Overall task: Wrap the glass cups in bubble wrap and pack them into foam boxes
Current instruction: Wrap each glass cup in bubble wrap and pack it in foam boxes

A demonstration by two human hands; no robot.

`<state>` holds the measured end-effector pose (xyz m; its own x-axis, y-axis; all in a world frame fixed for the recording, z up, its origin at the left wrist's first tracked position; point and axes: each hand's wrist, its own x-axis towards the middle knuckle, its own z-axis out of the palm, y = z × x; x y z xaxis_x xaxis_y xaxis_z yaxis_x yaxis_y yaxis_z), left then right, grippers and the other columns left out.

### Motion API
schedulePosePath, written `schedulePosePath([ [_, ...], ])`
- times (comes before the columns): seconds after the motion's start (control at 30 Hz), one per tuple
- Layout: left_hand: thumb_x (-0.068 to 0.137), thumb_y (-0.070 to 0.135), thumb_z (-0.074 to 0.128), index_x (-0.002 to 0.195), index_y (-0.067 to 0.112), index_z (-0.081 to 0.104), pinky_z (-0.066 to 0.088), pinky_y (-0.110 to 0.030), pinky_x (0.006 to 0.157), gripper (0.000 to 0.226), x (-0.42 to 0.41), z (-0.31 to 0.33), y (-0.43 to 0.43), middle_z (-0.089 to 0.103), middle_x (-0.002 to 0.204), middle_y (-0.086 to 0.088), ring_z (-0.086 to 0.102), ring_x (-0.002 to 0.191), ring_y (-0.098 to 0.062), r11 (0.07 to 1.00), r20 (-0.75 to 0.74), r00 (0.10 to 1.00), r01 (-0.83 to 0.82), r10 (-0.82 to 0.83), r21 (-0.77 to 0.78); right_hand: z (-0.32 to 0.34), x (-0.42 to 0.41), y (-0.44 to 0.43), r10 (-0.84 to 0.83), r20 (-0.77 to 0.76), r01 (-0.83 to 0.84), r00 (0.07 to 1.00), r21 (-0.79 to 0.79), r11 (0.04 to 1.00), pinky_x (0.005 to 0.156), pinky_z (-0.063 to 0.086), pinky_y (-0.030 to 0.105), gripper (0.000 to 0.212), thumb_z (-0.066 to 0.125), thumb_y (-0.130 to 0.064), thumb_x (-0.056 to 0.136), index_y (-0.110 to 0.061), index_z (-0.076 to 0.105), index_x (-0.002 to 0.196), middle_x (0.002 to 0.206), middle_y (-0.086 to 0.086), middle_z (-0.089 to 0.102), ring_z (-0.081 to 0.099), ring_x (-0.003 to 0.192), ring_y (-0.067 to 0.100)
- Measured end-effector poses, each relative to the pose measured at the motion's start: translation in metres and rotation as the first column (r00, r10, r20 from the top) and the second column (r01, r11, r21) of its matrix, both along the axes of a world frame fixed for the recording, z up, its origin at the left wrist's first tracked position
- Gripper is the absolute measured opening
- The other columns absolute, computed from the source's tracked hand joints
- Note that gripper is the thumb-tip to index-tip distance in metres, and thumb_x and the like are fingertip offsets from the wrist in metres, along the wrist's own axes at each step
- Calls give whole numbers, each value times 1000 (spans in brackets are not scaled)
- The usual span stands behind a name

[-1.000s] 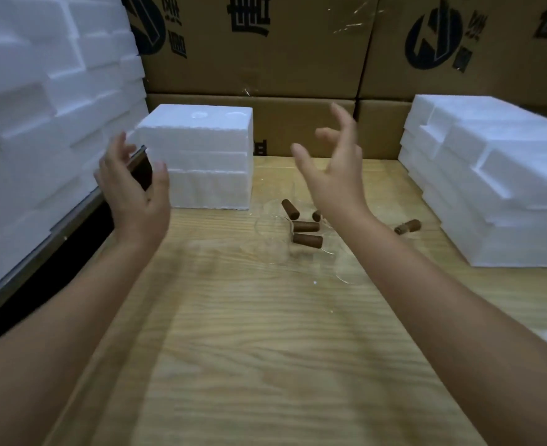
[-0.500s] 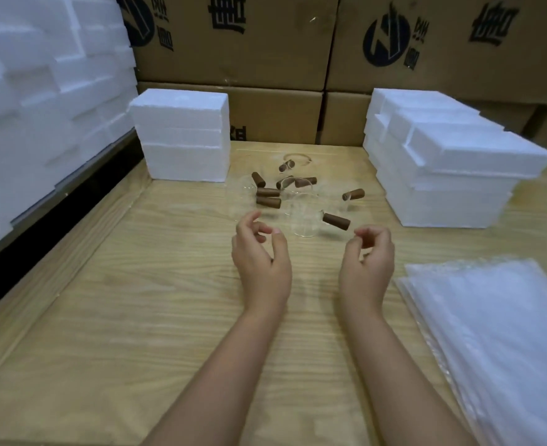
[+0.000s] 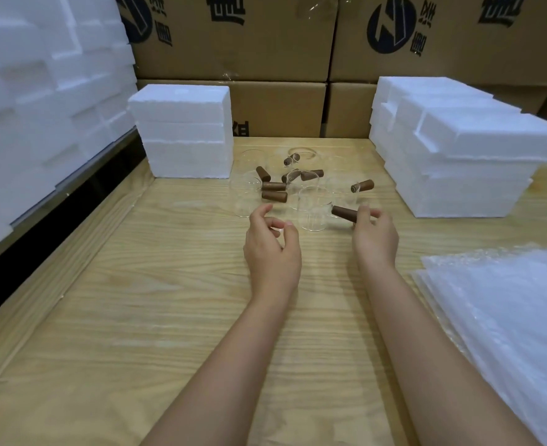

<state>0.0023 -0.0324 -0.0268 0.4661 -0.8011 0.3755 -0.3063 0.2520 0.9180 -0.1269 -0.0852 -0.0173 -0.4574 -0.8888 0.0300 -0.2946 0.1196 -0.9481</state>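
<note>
Several clear glass cups (image 3: 248,196) with brown wooden handles stand and lie clustered on the wooden table (image 3: 169,300), far centre. The nearest glass cup (image 3: 313,210) stands upright, its brown handle (image 3: 343,212) pointing right. My right hand (image 3: 375,238) reaches that handle, thumb and fingertips pinched on its outer end. My left hand (image 3: 272,249) hovers just left of this cup, fingers loosely curled and apart, holding nothing. A stack of bubble wrap sheets (image 3: 507,317) lies at the right, near my right forearm. White foam boxes (image 3: 182,133) sit behind the cups to the left.
A taller stack of foam boxes (image 3: 458,149) stands at the right rear. More foam pieces (image 3: 40,91) are piled along the left wall above a dark gap. Printed cardboard cartons (image 3: 233,37) close off the back. Bare wood lies in front of me.
Both hands came down from chest height to the table and moved forward to the cups. The view tilted down, showing the bubble wrap. My right fingers now meet the nearest cup's handle.
</note>
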Motion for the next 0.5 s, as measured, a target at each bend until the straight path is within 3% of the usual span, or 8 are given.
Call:
schedulePosePath([
  [0.07, 93, 14, 54, 126, 15, 46, 46, -40, 87, 34, -1, 0, -2, 54, 88, 12, 53, 88, -15, 999, -17, 1000, 14, -13, 43, 1, 1, -7, 8, -26, -8, 1000, 36, 999, 81, 43, 34, 40, 35, -48, 98, -14, 55, 105, 105, 7, 68, 58, 102, 25],
  [0.13, 92, 14, 55, 127, 15, 45, 46, -39, 87, 36, -1, 1, -2, 55, 89, 11, 54, 89, -16, 996, -45, 998, 35, -32, 81, 2, 3, -12, 12, -61, -7, 998, 74, 997, 87, 45, 38, 35, 34, -45, 99, -18, 56, 99, 101, 6, 69, 59, 101, 27],
  [0.27, 87, 19, 64, 129, 22, 43, 47, -35, 89, 47, 0, 1, -1, 56, 102, 7, 53, 94, -11, 985, -68, 994, 99, -90, 141, 4, 5, -12, 18, -101, -7, 995, 102, 995, 96, 42, 42, 37, 33, -36, 102, -12, 61, 103, 102, 8, 68, 60, 101, 31],
  [0.37, 79, 28, 75, 139, 24, 34, 42, -29, 93, 72, -2, 0, 0, 51, 116, 10, 49, 101, -6, 973, 2, 986, 161, -164, 165, 7, 1, 0, -11, -21, 11, 1000, 23, 1000, 81, 40, 31, 35, 34, -30, 103, -7, 59, 109, 105, 11, 65, 59, 101, 29],
  [0.5, 70, 36, 84, 151, 25, 14, 36, -27, 101, 109, -2, 0, 2, 40, 137, 12, 43, 123, -7, 945, 88, 953, 269, -288, 186, 8, 1, 24, 40, 84, -29, 996, -134, 991, 71, 37, 28, 27, 34, -27, 103, -14, 55, 94, 82, -5, 57, 53, 81, 15],
])
